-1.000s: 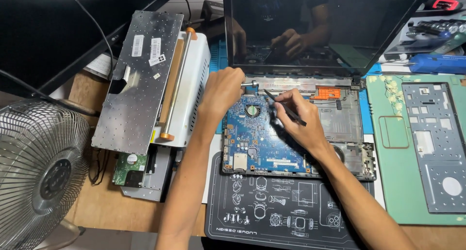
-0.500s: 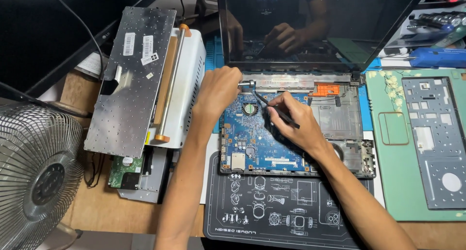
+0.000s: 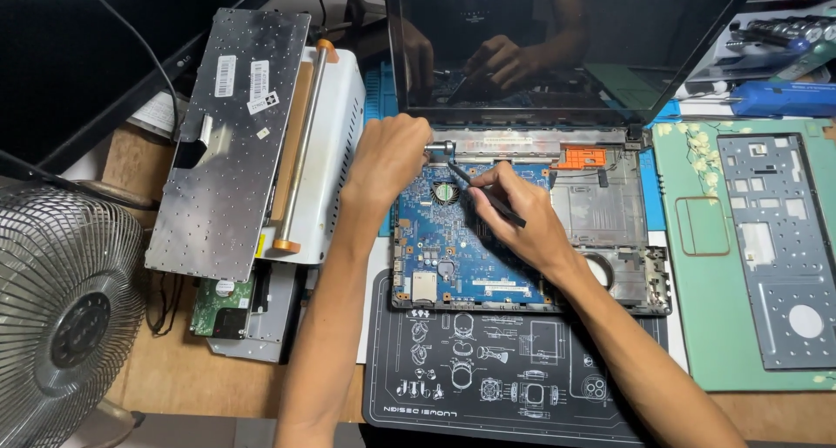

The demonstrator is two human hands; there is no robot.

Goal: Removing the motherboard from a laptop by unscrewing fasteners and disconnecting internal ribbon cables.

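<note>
Our right hand (image 3: 522, 217) pinches a dark tool (image 3: 488, 195), its long axis slanting up-left toward the hinge (image 3: 440, 148); left hand (image 3: 387, 165) fingers curl, empty, against the blue circuit board (image 3: 461, 256).

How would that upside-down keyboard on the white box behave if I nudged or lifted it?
The keyboard is a thin, flat metal-backed sheet, so probably light and a bit flexible when lifted by one end. It lies tilted across the white box and overhangs its edge, so a push might slide or tip it off. It looks unlikely to roll.
</note>
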